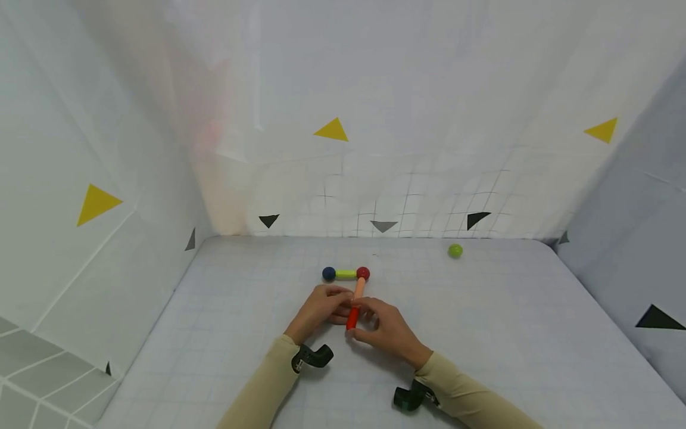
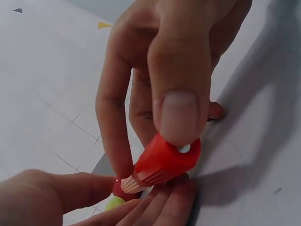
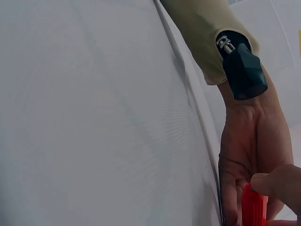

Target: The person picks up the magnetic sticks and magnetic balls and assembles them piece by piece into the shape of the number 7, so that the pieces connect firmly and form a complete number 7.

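My right hand [image 1: 393,330] pinches a red magnetic rod [image 1: 352,319] lengthwise, thumb on its near end, where the left wrist view shows a silvery tip. Beyond it, in line, runs a light orange rod [image 1: 360,288], which my left hand [image 1: 321,307] grips between thumb and fingers. The two rods meet end to end among the fingertips. At the orange rod's far end sits a red ball [image 1: 363,273]. From that ball a yellow-green rod [image 1: 345,274] reaches left to a dark blue ball [image 1: 329,273]. In the right wrist view, fingers partly cover the red rod [image 3: 253,207].
A lone green ball [image 1: 455,250] lies toward the back right of the white table [image 1: 482,333]. White sheeting [image 1: 429,89] with yellow and dark triangles hangs behind and at both sides. Dark camera mounts [image 1: 409,398] are strapped on both wrists.
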`<state>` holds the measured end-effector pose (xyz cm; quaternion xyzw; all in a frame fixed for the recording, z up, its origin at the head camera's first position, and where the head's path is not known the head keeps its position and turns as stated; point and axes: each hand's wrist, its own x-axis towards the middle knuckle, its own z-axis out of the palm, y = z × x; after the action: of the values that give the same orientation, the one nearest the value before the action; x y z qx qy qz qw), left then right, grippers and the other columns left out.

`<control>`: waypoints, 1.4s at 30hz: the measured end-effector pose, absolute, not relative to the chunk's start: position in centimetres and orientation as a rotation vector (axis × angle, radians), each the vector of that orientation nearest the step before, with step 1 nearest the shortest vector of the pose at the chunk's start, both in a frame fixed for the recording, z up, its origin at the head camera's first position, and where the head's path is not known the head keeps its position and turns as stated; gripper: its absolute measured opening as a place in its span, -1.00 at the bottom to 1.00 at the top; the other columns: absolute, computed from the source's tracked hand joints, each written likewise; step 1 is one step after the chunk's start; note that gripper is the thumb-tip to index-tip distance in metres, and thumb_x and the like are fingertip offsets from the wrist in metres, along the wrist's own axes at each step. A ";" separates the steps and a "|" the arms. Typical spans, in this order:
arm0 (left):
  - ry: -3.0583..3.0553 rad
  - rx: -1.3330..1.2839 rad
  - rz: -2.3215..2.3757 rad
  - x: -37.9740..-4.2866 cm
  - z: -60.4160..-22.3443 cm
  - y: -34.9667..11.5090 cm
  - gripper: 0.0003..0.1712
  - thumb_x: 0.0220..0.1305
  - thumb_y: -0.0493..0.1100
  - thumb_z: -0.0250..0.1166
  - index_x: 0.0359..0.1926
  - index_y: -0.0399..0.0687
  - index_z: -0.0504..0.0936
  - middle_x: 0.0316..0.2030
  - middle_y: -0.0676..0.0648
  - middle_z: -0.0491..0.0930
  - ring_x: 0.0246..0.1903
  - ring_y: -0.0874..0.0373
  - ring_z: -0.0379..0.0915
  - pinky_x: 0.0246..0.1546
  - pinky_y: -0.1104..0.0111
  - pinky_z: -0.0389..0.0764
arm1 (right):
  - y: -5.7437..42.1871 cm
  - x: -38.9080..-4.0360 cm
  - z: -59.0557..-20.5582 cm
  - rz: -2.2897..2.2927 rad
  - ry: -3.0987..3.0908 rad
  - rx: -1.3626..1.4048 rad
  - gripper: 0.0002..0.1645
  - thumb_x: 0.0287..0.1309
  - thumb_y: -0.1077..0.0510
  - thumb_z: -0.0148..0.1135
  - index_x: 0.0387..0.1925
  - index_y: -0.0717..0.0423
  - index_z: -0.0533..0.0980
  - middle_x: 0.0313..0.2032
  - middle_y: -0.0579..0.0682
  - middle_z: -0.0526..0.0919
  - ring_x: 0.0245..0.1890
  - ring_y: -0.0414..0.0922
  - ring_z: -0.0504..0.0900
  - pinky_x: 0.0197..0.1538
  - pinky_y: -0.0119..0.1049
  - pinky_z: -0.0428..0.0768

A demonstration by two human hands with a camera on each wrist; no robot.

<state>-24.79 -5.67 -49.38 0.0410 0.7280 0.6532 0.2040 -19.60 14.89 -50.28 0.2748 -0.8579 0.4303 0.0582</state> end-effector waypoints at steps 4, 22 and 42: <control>1.994 0.105 1.796 -24.3 -49.2 -6.0 -0.62 0.48 -0.14 0.29 0.18 -0.28 0.65 -0.16 -0.18 0.75 -0.23 -0.05 0.76 -0.23 0.20 0.76 | 14.9 -19.5 -50.4 1.289 -2.624 0.814 -0.34 0.12 0.10 0.61 0.25 0.09 0.57 -0.04 -0.15 0.67 -0.18 -0.08 0.59 -0.16 -0.25 0.65; 1.859 0.226 1.863 -23.2 -49.6 -6.0 -0.46 0.42 -0.21 0.39 0.32 -0.35 0.54 -0.05 -0.20 0.72 -0.13 -0.02 0.72 -0.07 0.21 0.73 | 16.2 -19.9 -49.1 1.291 -2.612 0.799 -0.38 0.23 0.05 0.54 0.25 0.15 0.56 -0.11 0.02 0.67 -0.15 -0.02 0.62 -0.19 -0.18 0.68; 1.880 0.183 1.888 -23.0 -49.7 -5.4 -0.44 0.43 -0.20 0.39 0.34 -0.36 0.51 -0.03 -0.18 0.71 -0.09 -0.01 0.71 -0.02 0.22 0.71 | 27.2 -26.2 -45.3 0.904 -2.657 0.434 -0.54 0.28 0.28 0.44 0.18 0.24 0.58 0.03 0.24 0.67 -0.08 0.13 0.65 -0.12 0.07 0.69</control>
<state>-22.97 -5.35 -49.66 0.0667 0.6845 0.6874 0.2334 -26.17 27.22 -45.26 0.1509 -0.9250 0.3147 0.1502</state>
